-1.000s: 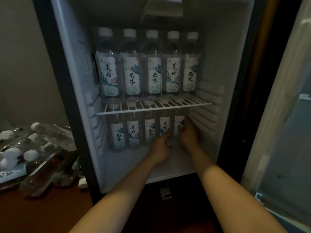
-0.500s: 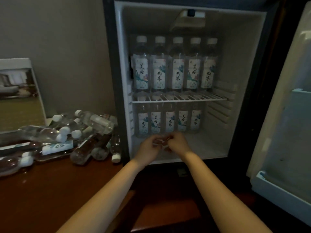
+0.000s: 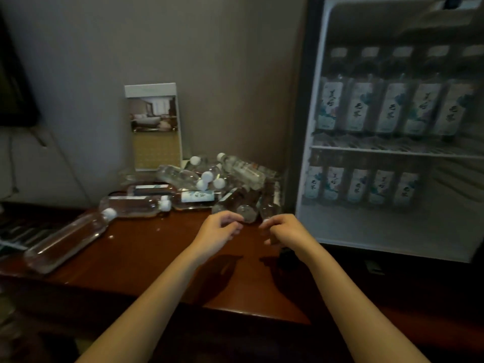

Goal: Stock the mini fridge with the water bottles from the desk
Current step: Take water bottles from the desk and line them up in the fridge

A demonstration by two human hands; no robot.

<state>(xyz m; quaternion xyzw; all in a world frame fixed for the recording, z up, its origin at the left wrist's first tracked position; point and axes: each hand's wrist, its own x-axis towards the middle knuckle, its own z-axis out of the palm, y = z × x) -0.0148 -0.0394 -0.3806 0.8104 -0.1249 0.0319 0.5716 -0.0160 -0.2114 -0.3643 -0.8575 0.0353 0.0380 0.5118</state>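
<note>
Fetching bottles (image 3: 243, 172): left hand (image 3: 219, 231) and right hand (image 3: 286, 231) hover over the table (image 3: 146, 248), each grip loose and empty; the next move is probably to clasp the nearest.

Mini fridge (image 3: 303, 113) cut off by top and right edges. Shelf bottles (image 3: 387, 108) inside are blurred, labels unreadable, rightmost one clipped. Bottle pile (image 3: 235, 169) on table overlaps, count unclear. Dark items (image 3: 15, 231) far left too dim to identify.

Hands (image 3: 218, 233) (image 3: 284, 231) now over desk (image 3: 146, 247), seemingly empty
</note>
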